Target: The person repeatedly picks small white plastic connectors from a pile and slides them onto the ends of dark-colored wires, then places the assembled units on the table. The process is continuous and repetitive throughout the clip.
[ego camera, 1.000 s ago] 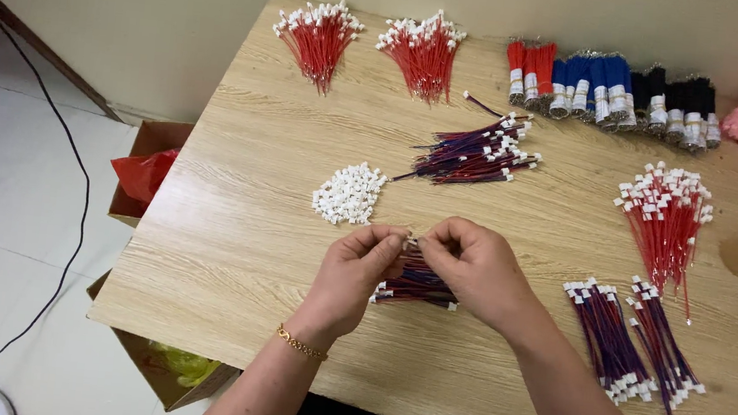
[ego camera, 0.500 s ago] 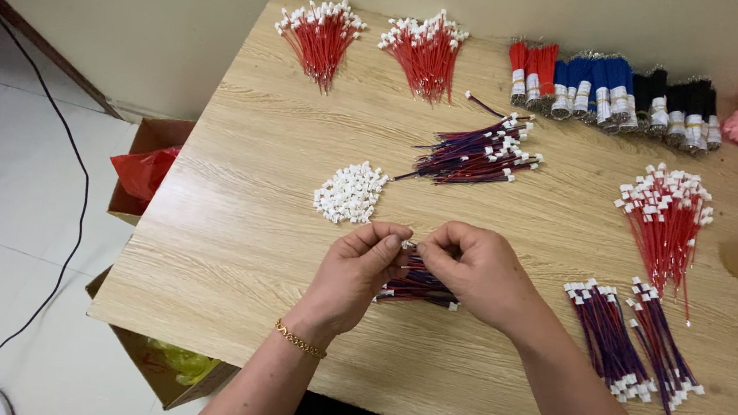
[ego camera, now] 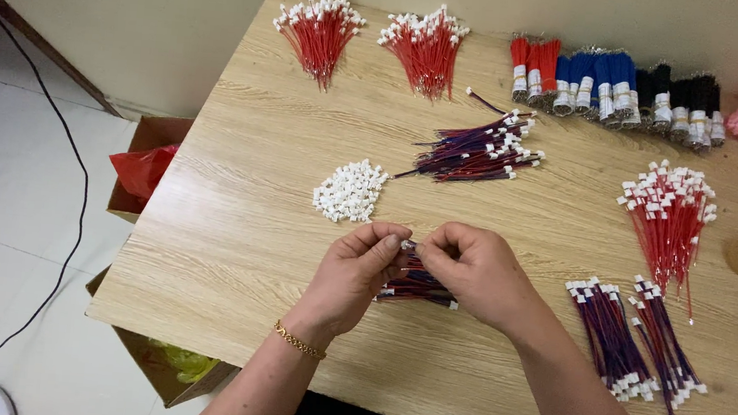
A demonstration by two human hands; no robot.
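My left hand [ego camera: 352, 277] and my right hand [ego camera: 472, 270] meet fingertip to fingertip over the wooden table [ego camera: 234, 222], near its front edge. Between them they pinch a small white connector on a thin red-and-blue wire; which hand holds which part is hidden by the fingers. Under the hands lies a small bundle of red-and-blue wires [ego camera: 415, 287]. A heap of loose white connectors [ego camera: 350, 191] sits just beyond my left hand. A gold bracelet circles my left wrist.
Red wire bundles [ego camera: 317, 34] lie at the back, another [ego camera: 669, 216] on the right. A pile of red-and-blue wires [ego camera: 479, 150] is mid-table, two finished bundles [ego camera: 633, 342] front right. Taped wire rolls [ego camera: 615, 87] line the back. Cardboard boxes [ego camera: 145, 170] stand on the floor to the left.
Both hands have stayed over the bundle; the fingers have shifted slightly around the connector and wire.
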